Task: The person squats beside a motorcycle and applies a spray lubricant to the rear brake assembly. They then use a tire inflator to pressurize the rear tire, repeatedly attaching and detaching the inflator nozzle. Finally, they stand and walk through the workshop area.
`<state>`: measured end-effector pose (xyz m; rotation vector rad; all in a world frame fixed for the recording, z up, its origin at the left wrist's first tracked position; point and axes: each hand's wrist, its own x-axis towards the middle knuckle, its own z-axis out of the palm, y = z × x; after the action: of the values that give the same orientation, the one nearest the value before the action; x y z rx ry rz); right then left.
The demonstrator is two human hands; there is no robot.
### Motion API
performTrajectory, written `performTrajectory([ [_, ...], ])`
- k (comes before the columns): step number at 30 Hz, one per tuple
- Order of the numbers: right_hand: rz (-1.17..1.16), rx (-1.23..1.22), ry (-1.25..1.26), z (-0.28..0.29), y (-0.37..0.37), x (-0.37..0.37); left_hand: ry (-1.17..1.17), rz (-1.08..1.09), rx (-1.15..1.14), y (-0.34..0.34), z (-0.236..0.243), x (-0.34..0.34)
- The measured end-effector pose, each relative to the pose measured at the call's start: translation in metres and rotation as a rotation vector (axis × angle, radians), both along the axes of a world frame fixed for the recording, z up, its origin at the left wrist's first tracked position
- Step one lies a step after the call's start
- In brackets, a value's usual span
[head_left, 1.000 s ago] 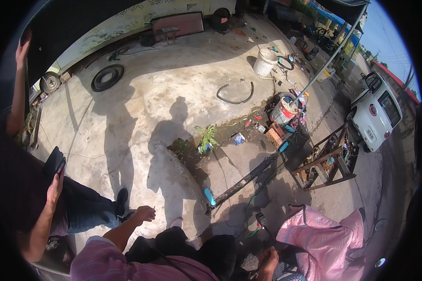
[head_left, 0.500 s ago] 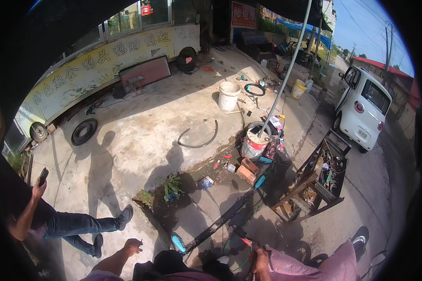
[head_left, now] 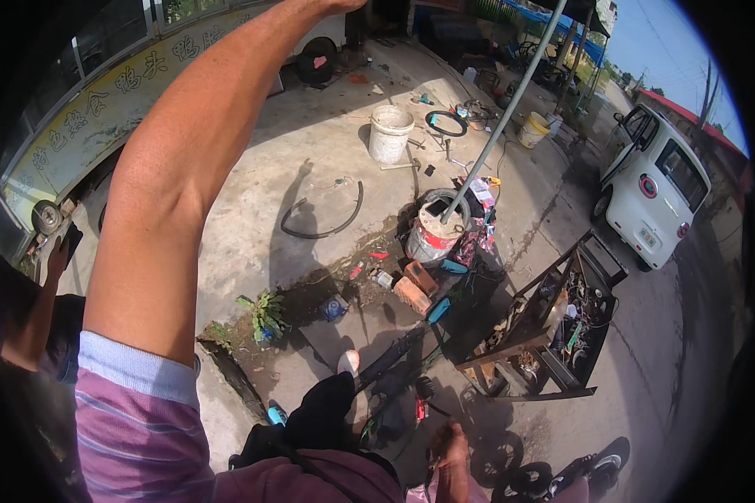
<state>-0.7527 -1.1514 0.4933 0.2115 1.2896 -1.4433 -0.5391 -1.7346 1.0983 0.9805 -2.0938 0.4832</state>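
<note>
My left arm is raised across the left side of the view. My left hand (head_left: 348, 3) is mostly cut off at the top edge, so its fingers are hidden. Low in the middle, my right hand (head_left: 451, 444) is closed, its fingers curled; what they hold, if anything, I cannot make out. Just left of it lies a red-and-black object (head_left: 422, 407), too small to name. Below the hands shows dark cloth (head_left: 323, 415), with a light shoe (head_left: 349, 362) past it.
Ahead are a paint-stained bucket (head_left: 391, 136), a curved rubber strip (head_left: 327, 228), bricks (head_left: 413, 293) and a weighted bucket (head_left: 434, 239) holding a pole. A metal parts rack (head_left: 554, 335) stands right, near a white car (head_left: 656, 189). At far left, another person's hand (head_left: 57, 256) holds a phone.
My left hand has swung from low in front up to the top edge. My right hand has shifted slightly left and up in the picture. The view has turned a little.
</note>
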Motion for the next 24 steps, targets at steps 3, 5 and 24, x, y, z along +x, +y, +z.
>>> performTrajectory([
  [3,-0.212,0.088,0.043,-0.060,-0.016,-0.027,0.229,-0.246,0.505,-0.050,-0.123,-0.069],
  [5,-0.193,0.138,0.140,-0.080,-0.027,-0.030,0.181,-0.453,0.797,-0.058,-0.253,-0.093],
  [24,-0.335,-0.084,0.270,0.100,-0.302,-0.261,0.317,0.197,2.082,-0.062,-0.723,0.076],
])
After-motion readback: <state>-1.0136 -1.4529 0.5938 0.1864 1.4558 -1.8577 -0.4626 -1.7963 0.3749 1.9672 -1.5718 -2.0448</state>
